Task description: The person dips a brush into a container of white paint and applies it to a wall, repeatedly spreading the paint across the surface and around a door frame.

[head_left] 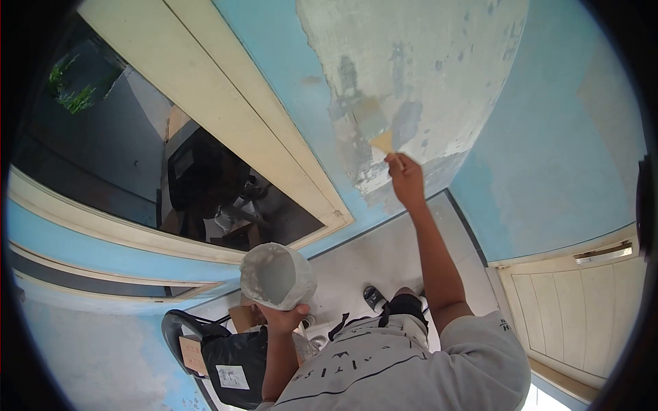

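My right hand [407,177] is closed on the handle of a yellow putty knife [382,142], its flat blade at the patched wall [439,89]. Around the blade, the wall's pale coating has grey spots, a damp-looking smear and a ragged edge against blue paint. Low on the left, my left hand [282,318] grips a whitish plastic tub [301,274] from beneath and the side. The tub's mouth tilts toward me, and pale residue coats its inner wall.
Left of the patch is a cream-framed window [274,130] with dark glass. A black chair [179,325] holding a black bag [240,349] and cardboard stands lower left. A cream door [576,308] is at the right, and light floor tiles [349,264] lie below.
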The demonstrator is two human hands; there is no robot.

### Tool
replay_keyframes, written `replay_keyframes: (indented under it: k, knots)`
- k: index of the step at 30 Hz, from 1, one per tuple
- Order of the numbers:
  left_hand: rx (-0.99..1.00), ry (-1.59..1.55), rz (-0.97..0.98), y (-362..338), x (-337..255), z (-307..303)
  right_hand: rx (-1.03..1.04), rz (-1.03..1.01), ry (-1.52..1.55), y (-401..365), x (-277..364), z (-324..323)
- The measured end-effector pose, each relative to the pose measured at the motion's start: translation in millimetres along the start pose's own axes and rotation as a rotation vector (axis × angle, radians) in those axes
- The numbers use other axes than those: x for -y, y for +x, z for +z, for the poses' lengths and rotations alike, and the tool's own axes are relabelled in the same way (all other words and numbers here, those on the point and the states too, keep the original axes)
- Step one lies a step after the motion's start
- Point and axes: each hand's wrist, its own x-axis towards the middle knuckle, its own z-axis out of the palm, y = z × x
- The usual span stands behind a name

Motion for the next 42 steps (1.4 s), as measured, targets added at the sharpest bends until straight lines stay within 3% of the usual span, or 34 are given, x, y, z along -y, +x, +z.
replay_keyframes:
  k: [2,6,7,8,11,15,17,18,19,20,22,24,28,32,33,35,37,39,42]
  knots:
    - [-0.024,0.043,0.045,4,-7,7,-0.075,-0.106,-0.259,-12,-103,19]
    - [0.016,0.095,-0.046,6,-15,12,0.055,0.216,-0.448,-59,-238,26]
    - [0.003,0.000,-0.014,3,0,13,0.124,0.357,-0.518,-66,-248,25]
    - [-0.008,-0.096,0.024,1,11,12,0.122,0.364,-0.513,-67,-257,25]
    - [0.003,0.147,-0.028,9,-16,12,0.109,0.373,-0.600,-54,-242,28]
    - [-0.046,-0.005,-0.003,3,-2,19,0.068,0.059,-0.532,-12,-133,18]
    - [0.031,-0.007,0.077,10,-1,17,0.129,0.164,-0.393,-2,-57,4]
    - [0.031,-0.015,0.083,16,-5,18,0.123,0.157,-0.397,-1,-23,-1]
    - [0.051,-0.078,0.029,19,-13,20,0.081,0.089,-0.213,-4,6,-4]
    - [0.069,-0.139,-0.033,18,-17,21,0.045,0.029,-0.029,-9,24,-6]
    - [0.028,-0.127,-0.021,12,-8,23,0.060,0.074,0.002,-8,39,-1]
    - [-0.003,-0.112,0.018,14,-4,23,0.060,0.101,0.048,-6,20,5]
    - [0.020,-0.044,0.026,13,-6,15,-0.010,0.121,-0.262,-37,-136,35]
    - [0.068,-0.059,-0.008,-2,23,0,0.038,0.326,-0.482,-67,-251,32]
    - [0.073,-0.058,-0.002,1,19,0,0.068,0.409,-0.611,-67,-253,31]
    - [0.028,0.018,0.108,8,13,5,0.084,0.344,-0.618,-54,-255,31]
    - [0.018,0.025,0.038,4,-2,6,0.115,0.301,-0.634,-54,-233,28]
    - [-0.004,0.021,-0.024,4,-3,10,0.072,0.169,-0.506,-32,-167,27]
    - [-0.006,-0.036,0.015,8,-3,7,0.073,0.227,-0.383,-16,-64,16]
